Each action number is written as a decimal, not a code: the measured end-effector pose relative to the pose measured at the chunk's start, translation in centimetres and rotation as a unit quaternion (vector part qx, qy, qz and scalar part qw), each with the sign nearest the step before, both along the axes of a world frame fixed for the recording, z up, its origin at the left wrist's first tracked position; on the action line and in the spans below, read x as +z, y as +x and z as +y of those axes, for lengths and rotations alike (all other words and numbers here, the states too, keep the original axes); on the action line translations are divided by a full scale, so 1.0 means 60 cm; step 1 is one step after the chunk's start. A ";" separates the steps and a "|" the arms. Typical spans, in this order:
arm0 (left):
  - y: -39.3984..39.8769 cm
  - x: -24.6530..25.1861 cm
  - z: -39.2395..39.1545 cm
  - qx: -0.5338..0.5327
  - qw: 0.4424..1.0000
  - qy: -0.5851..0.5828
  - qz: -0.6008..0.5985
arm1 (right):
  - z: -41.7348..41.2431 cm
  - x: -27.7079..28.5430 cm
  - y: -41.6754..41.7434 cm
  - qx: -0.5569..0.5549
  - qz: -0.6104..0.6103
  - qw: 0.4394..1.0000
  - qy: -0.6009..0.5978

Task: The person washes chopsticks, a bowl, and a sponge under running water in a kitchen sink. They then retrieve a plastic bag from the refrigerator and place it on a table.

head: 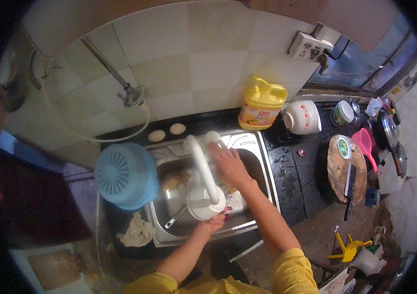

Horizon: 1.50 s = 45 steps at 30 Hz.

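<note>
Over the stainless steel sink (272, 180), my left hand (214, 223) grips a white round container (196, 205) under the end of a white curved faucet (203, 165). Something dark red shows by its fingers. My right hand (227, 161) reaches to the back of the sink, its fingers at a white faucet knob (212, 138); whether they press on it cannot be told. A metal utensil handle (174, 218) leans in the basin at the left. Water and pale bits lie in the basin, partly hidden by the container and faucet.
Blue plastic baskets (125, 176) and a beige cloth (137, 230) flank the sink's left side. Behind it stands a yellow detergent jug (261, 104) beside stacked bowls (302, 117). A knife (349, 187) lies on a round wooden board (335, 165) at right, near a pink ladle (365, 145).
</note>
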State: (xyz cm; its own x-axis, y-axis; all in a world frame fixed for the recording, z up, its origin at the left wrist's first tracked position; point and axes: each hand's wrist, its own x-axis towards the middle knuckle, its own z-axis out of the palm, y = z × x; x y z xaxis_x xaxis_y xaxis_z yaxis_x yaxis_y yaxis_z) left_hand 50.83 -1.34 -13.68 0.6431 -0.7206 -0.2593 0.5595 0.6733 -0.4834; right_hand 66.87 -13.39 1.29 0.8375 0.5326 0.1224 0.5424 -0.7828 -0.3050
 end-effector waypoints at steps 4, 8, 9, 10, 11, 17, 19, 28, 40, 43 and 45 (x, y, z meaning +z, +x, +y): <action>-0.011 0.017 -0.020 0.021 0.990 -0.132 -0.040 | -0.007 -0.012 -0.006 0.014 -0.020 0.999 -0.030; -0.025 0.018 -0.041 0.005 0.975 -0.219 -0.025 | -0.011 -0.037 -0.017 0.034 -0.083 0.994 -0.066; -0.027 0.017 -0.046 0.018 0.976 -0.213 -0.026 | -0.008 -0.021 -0.020 0.034 -0.072 0.993 -0.087; -0.029 0.022 -0.053 0.024 0.975 -0.221 -0.026 | -0.009 -0.010 -0.023 0.035 -0.070 0.992 -0.095; -0.030 0.028 -0.063 0.029 0.972 -0.231 -0.027 | -0.014 -0.005 -0.025 0.037 -0.067 0.992 -0.103; -0.025 0.038 -0.045 -0.038 0.986 -0.159 -0.037 | -0.130 -0.024 -0.063 -0.028 -0.004 0.995 0.093; -0.015 0.051 -0.028 -0.063 0.989 0.124 -0.048 | -0.228 -0.056 -0.058 -0.204 0.041 0.976 0.072; 0.045 0.060 -0.102 -0.075 0.811 0.548 -0.192 | -0.485 -0.167 -0.013 -0.376 -0.010 0.921 -0.101; 0.233 0.029 -0.413 -0.151 0.484 0.811 -0.292 | -0.529 -0.070 -0.504 -0.331 0.087 0.924 -0.168; 0.210 0.097 -0.460 -0.144 0.645 0.714 -0.229 | -0.544 -0.061 -0.537 -0.373 0.159 0.892 -0.199; 0.211 0.120 -0.446 -0.152 0.643 0.718 -0.218 | -0.518 -0.065 -0.515 -0.365 0.242 0.893 -0.103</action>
State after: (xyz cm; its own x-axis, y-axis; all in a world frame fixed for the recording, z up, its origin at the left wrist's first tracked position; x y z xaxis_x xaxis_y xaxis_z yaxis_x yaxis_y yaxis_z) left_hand 63.47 -28.10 -6.48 0.7664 -0.0483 -0.6406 0.6423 0.0789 0.7624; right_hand 35.97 -44.44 -2.61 0.8986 -0.2077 -0.3864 -0.2925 -0.9402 -0.1748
